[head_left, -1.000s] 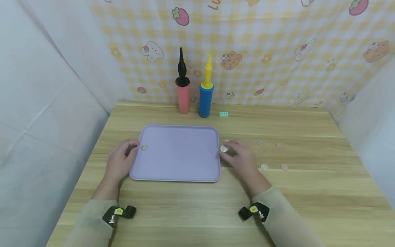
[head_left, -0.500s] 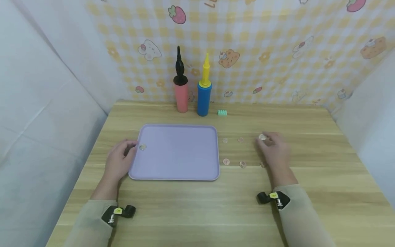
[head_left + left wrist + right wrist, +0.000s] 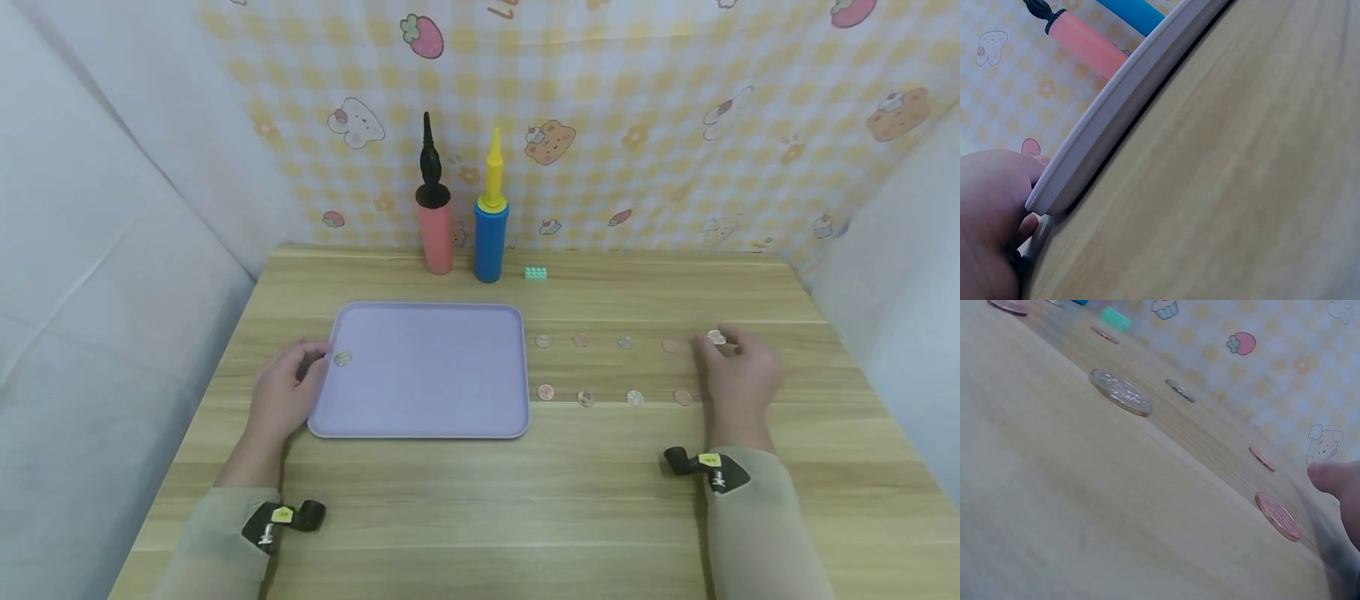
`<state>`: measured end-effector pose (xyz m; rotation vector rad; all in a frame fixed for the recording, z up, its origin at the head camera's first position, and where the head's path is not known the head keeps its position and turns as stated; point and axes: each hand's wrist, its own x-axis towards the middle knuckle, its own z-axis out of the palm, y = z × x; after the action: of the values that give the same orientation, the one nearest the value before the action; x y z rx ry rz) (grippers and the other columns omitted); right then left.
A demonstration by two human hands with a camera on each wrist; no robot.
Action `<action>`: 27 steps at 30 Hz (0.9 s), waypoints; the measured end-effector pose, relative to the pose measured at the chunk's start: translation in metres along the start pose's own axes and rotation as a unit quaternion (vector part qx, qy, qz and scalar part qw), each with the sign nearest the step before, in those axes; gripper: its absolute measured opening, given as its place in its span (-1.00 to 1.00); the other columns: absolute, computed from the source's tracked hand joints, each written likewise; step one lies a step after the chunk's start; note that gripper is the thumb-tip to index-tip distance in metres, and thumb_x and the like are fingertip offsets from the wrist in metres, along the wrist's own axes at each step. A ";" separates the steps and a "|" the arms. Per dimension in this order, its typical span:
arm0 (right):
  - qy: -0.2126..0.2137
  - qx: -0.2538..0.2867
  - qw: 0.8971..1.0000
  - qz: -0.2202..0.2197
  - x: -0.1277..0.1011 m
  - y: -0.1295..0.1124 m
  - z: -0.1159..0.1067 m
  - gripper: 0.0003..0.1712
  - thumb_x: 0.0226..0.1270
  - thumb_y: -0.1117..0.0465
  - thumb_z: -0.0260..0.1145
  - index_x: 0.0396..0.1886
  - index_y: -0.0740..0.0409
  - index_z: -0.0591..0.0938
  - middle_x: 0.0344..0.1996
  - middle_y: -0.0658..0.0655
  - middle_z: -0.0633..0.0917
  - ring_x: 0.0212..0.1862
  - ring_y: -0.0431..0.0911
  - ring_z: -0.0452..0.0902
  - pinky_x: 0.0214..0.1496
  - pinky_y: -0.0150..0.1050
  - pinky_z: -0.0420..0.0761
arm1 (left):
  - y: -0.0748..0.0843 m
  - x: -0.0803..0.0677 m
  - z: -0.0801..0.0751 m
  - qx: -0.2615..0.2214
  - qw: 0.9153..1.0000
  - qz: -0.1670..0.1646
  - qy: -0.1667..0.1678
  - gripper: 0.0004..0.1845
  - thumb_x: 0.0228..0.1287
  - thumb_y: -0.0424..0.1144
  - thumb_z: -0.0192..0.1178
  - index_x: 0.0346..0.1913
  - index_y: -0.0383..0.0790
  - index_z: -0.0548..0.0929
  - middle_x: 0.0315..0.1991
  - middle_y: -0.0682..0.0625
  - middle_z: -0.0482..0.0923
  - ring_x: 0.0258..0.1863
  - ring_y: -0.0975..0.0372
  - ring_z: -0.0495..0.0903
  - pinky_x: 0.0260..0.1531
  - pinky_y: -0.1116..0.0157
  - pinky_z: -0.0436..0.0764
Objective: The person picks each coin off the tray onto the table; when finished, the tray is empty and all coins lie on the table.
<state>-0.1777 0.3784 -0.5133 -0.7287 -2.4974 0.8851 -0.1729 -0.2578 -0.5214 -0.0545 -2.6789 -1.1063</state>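
My right hand (image 3: 742, 371) is over the right part of the table, pinching a silver coin (image 3: 717, 337) between thumb and fingertips. In the right wrist view only a fingertip (image 3: 1322, 475) and part of that hand show at the right edge. Two rows of silver and copper coins lie flat to its left, such as a copper coin (image 3: 682, 397) and a silver coin (image 3: 635, 398). My left hand (image 3: 288, 383) holds the left rim of the shallow purple tray (image 3: 427, 432), its fingers curved at the edge. Another coin (image 3: 342, 357) lies inside the tray near that hand.
Behind the tray stand a pink hand pump (image 3: 437, 242) with a black nozzle and a blue hand pump (image 3: 490, 242) with a yellow nozzle. A small mint-green toy brick (image 3: 536, 273) sits to their right. A checked cloth (image 3: 637, 183) hangs along the table's back edge.
My right hand has moved right from beside the tray, past the coin rows, with the pinched silver coin. The left hand stays at the tray's rim. The head view has shifted slightly.
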 end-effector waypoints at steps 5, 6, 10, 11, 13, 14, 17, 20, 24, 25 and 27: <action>-0.011 -0.016 1.000 -0.002 0.000 0.001 -0.002 -0.39 0.44 -0.09 0.50 0.31 0.17 0.70 0.24 0.30 0.72 0.36 0.26 0.55 0.46 0.16 0.45 | -0.001 0.000 0.000 0.002 1.000 0.004 0.004 -0.73 0.61 -0.26 0.15 0.16 -0.32 0.72 0.14 -0.29 0.70 0.19 -0.20 0.60 0.20 -0.22 0.49; -0.017 -0.021 1.000 -0.005 0.000 0.001 -0.002 -0.39 0.45 -0.10 0.48 0.31 0.17 0.70 0.24 0.30 0.72 0.36 0.27 0.55 0.48 0.16 0.43 | -0.001 0.000 0.000 0.003 1.000 0.003 0.004 -0.72 0.61 -0.26 0.15 0.16 -0.32 0.72 0.15 -0.29 0.69 0.21 -0.20 0.60 0.22 -0.24 0.48; -0.038 -0.032 0.999 -0.019 0.001 0.003 -0.002 -0.43 0.45 -0.12 0.48 0.22 0.19 0.74 0.22 0.30 0.73 0.35 0.28 0.53 0.50 0.17 0.37 | -0.001 -0.001 0.000 0.004 1.000 0.002 0.006 -0.72 0.60 -0.26 0.15 0.16 -0.31 0.72 0.16 -0.29 0.69 0.24 -0.22 0.59 0.26 -0.25 0.46; -0.044 -0.036 0.998 -0.021 0.001 0.003 -0.002 -0.43 0.45 -0.13 0.47 0.21 0.19 0.75 0.23 0.30 0.72 0.36 0.28 0.52 0.50 0.17 0.35 | -0.001 -0.001 0.001 0.004 1.000 0.002 0.006 -0.73 0.60 -0.26 0.15 0.16 -0.31 0.72 0.16 -0.29 0.69 0.23 -0.21 0.59 0.25 -0.24 0.47; -0.053 -0.038 0.998 -0.021 0.001 0.004 -0.002 -0.44 0.44 -0.14 0.47 0.18 0.19 0.76 0.24 0.29 0.72 0.37 0.28 0.50 0.52 0.16 0.31 | -0.001 -0.001 0.001 0.003 1.000 0.000 0.003 -0.72 0.60 -0.26 0.15 0.17 -0.31 0.71 0.17 -0.29 0.69 0.24 -0.21 0.59 0.25 -0.24 0.46; -0.056 -0.040 0.998 -0.018 0.001 0.004 -0.002 -0.44 0.44 -0.15 0.47 0.18 0.18 0.76 0.25 0.29 0.71 0.37 0.27 0.48 0.54 0.16 0.27 | -0.001 0.000 0.001 0.002 1.000 -0.003 0.002 -0.71 0.61 -0.25 0.15 0.18 -0.31 0.71 0.18 -0.30 0.68 0.24 -0.21 0.58 0.26 -0.24 0.46; -0.062 -0.053 0.996 -0.019 0.002 0.004 -0.003 -0.42 0.45 -0.18 0.46 0.18 0.16 0.77 0.23 0.28 0.72 0.37 0.26 0.47 0.56 0.16 0.19 | -0.002 0.000 0.000 0.000 1.000 -0.012 -0.006 -0.69 0.62 -0.23 0.13 0.21 -0.31 0.69 0.28 -0.33 0.62 0.42 -0.27 0.44 0.40 -0.32 0.33; -0.066 -0.066 0.995 -0.024 0.004 0.004 -0.003 -0.41 0.45 -0.22 0.44 0.18 0.14 0.77 0.20 0.28 0.74 0.35 0.26 0.47 0.54 0.19 0.15 | -0.002 0.001 -0.001 -0.001 1.000 -0.017 -0.010 -0.68 0.63 -0.21 0.12 0.22 -0.31 0.68 0.34 -0.35 0.58 0.52 -0.29 0.32 0.47 -0.34 0.23; -0.079 -0.089 0.993 -0.021 0.006 0.005 -0.003 -0.38 0.47 -0.29 0.39 0.21 0.08 0.76 0.21 0.30 0.73 0.36 0.27 0.43 0.49 0.23 0.17 | -0.002 0.002 -0.002 -0.002 1.000 -0.015 -0.010 -0.69 0.62 -0.22 0.13 0.22 -0.30 0.68 0.32 -0.34 0.60 0.52 -0.28 0.32 0.46 -0.32 0.26; -0.085 -0.094 0.992 -0.017 0.006 0.005 -0.003 -0.36 0.47 -0.31 0.37 0.22 0.07 0.76 0.23 0.30 0.71 0.37 0.28 0.42 0.48 0.24 0.17 | -0.002 0.002 -0.002 -0.002 1.000 -0.015 -0.010 -0.69 0.62 -0.22 0.14 0.22 -0.31 0.68 0.31 -0.34 0.60 0.52 -0.28 0.33 0.46 -0.32 0.27; -0.097 -0.106 0.990 -0.011 0.006 0.005 -0.004 -0.33 0.48 -0.35 0.33 0.26 0.04 0.74 0.28 0.32 0.67 0.39 0.31 0.39 0.47 0.27 0.17 | -0.002 0.001 -0.002 -0.003 1.000 -0.016 -0.010 -0.69 0.62 -0.23 0.14 0.21 -0.31 0.68 0.30 -0.35 0.61 0.51 -0.28 0.34 0.46 -0.32 0.27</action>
<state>-0.1789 0.3870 -0.5129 -0.7094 -2.7992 0.7204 -0.1734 -0.2605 -0.5211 -0.0254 -2.7039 -1.1280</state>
